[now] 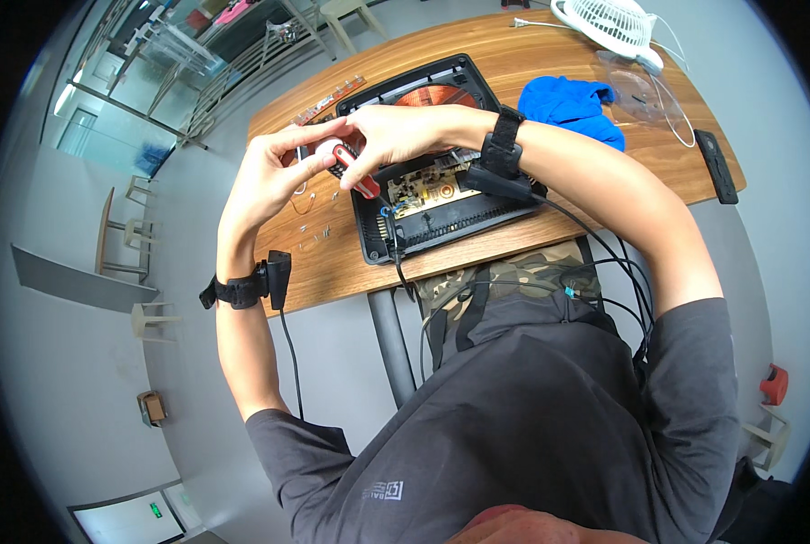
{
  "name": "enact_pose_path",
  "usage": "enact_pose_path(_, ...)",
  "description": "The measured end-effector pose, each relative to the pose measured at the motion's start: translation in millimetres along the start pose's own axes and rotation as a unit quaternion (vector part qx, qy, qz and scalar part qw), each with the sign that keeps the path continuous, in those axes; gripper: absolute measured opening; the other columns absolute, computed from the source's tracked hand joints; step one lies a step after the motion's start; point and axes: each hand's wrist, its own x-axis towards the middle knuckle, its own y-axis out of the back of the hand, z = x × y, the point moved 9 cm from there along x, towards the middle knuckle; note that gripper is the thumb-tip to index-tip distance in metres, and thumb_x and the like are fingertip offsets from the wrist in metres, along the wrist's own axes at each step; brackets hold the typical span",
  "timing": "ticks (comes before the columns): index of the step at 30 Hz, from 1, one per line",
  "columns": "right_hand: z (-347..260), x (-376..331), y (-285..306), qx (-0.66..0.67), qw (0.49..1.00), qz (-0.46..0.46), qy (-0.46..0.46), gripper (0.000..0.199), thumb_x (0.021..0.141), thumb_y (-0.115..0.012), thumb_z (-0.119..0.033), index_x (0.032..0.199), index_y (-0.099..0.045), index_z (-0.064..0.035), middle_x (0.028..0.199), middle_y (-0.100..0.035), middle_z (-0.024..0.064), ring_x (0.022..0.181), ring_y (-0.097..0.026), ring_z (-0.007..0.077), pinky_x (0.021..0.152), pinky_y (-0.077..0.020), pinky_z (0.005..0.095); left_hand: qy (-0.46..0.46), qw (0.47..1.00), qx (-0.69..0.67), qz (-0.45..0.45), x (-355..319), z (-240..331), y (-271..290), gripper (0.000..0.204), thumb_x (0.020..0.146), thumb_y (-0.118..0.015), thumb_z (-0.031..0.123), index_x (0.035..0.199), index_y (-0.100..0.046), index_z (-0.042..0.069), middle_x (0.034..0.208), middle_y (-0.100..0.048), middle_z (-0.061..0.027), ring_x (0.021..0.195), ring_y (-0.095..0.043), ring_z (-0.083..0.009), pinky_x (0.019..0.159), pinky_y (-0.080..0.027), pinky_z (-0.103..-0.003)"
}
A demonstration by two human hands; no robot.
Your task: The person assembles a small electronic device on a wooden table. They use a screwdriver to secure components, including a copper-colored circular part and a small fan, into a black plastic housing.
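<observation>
Both my hands meet above the left side of an opened black induction cooker (477, 225). Between them is a red-and-black handled tool (365, 185), with something whitish at its upper end; the exact kind of tool is not clear. My right hand (391, 136) wraps round it from the right. The thumb and fingers of my left hand (273, 172) pinch the upper end. Inside the housing lie a round copper coil (436, 95), partly covered by my right hand, and a yellowish circuit board (432, 189). A black cord (397, 249) leaves the near left edge.
Small loose parts (319, 238) lie on the wooden table (310, 281) left of the cooker. Farther right are a blue cloth (563, 104), a white fan (609, 25) with its cord, and a black power strip (716, 166). Cables run from both wrist straps.
</observation>
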Motion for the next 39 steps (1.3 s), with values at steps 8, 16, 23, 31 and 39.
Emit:
enact_pose_path(8, 21, 14, 5, -0.017, 0.997, 0.069, 0.041, 0.035, 0.077, -0.086, -0.02, 0.096, -0.064, -0.0021, 0.076, -0.064, 0.004, 0.075, -0.062, 0.0134, 0.069, -0.0494, 0.0307, -0.037, 0.993, 0.073, 0.082, 7, 1, 3, 0.035, 0.088, -0.077, 0.006, 0.123, -0.073, 0.003, 0.101, -0.068, -0.0055, 0.099, -0.064, -0.012, 0.086, -0.051, -0.026)
enact_pose_path(16, 18, 3, 1, 0.097, 0.995, -0.028, -0.011, 0.037, 0.083, -0.083, -0.031, 0.1, -0.068, -0.0013, 0.087, -0.07, 0.0061, 0.081, -0.064, 0.014, 0.08, -0.0494, 0.0307, -0.026, 0.997, 0.053, 0.058, 2, 3, 5, 0.034, 0.087, -0.078, 0.008, 0.121, -0.074, 0.005, 0.108, -0.071, -0.0043, 0.095, -0.06, -0.0102, 0.08, -0.045, -0.024)
enact_pose_path(23, 15, 8, 3, 0.016, 0.999, 0.013, 0.037, 0.029, 0.084, -0.082, -0.023, 0.097, -0.071, -0.0004, 0.078, -0.07, 0.0064, 0.073, -0.066, 0.0138, 0.074, -0.0513, 0.0303, -0.024, 0.998, 0.049, 0.035, -2, -3, 5, 0.036, 0.087, -0.077, 0.006, 0.123, -0.073, 0.005, 0.111, -0.071, -0.0027, 0.093, -0.059, -0.0085, 0.08, -0.045, -0.024)
enact_pose_path(31, 12, 13, 1, -0.013, 0.997, 0.015, 0.077, 0.023, 0.086, -0.079, -0.019, 0.096, -0.07, 0.0002, 0.071, -0.068, 0.0069, 0.068, -0.066, 0.0147, 0.067, -0.0523, 0.03, -0.066, 0.992, 0.098, 0.045, 3, 7, -7, 0.038, 0.081, -0.082, 0.01, 0.118, -0.074, 0.006, 0.1, -0.068, 0.0012, 0.079, -0.054, -0.0046, 0.065, -0.042, -0.021)
enact_pose_path(39, 9, 13, -7, 0.035, 0.999, -0.016, 0.014, 0.038, 0.088, -0.08, -0.022, 0.115, -0.064, -0.0017, 0.087, -0.067, 0.0024, 0.076, -0.064, 0.01, 0.074, -0.0514, 0.0274, -0.005, 0.996, 0.071, 0.052, -3, 1, 1, 0.034, 0.084, -0.081, 0.007, 0.117, -0.073, 0.003, 0.099, -0.071, -0.0028, 0.081, -0.06, -0.0059, 0.071, -0.05, -0.022)
